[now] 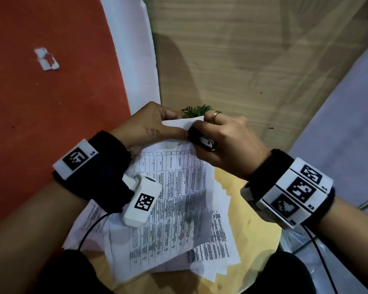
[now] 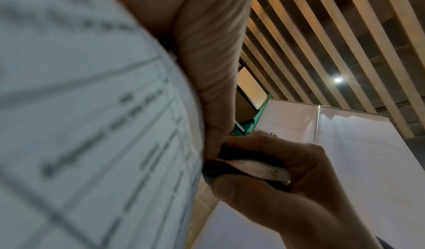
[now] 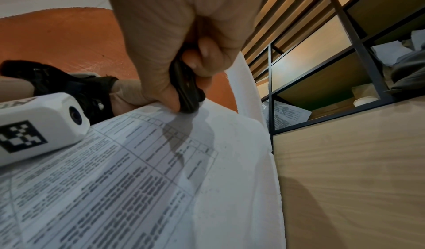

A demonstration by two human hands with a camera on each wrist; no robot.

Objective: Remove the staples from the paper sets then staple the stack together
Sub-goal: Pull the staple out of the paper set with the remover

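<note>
From the head view, a set of white printed paper sheets (image 1: 179, 198) is seen lifted at its far corner above a round yellowish wooden table (image 1: 253, 240), with more loose printed sheets (image 1: 217, 249) spread beneath. The raised corner is pinched by the left hand (image 1: 149, 126), fingers curled round the paper's edge, while a small black staple remover with a white label (image 1: 202, 141) is gripped by the right hand (image 1: 225, 145) and set against that same corner, just beside the left thumb. In the left wrist view, the printed page (image 2: 92, 125) is seen close and blurred, the left thumb pressed along it, and the black tool (image 2: 253, 171) is held tight in the right hand (image 2: 287, 180), its nose meeting the paper's edge; the staple itself cannot be made out. In the right wrist view, the remover (image 3: 186, 89) is clenched between thumb and curled fingers (image 3: 207, 53) and pointed down onto the top margin of the sheet (image 3: 138, 171), its long axis running roughly across the paper's edge. The right hand is judged the working one, the staple presumably lying directly under the tool's tip, towards the left thumb.
</note>
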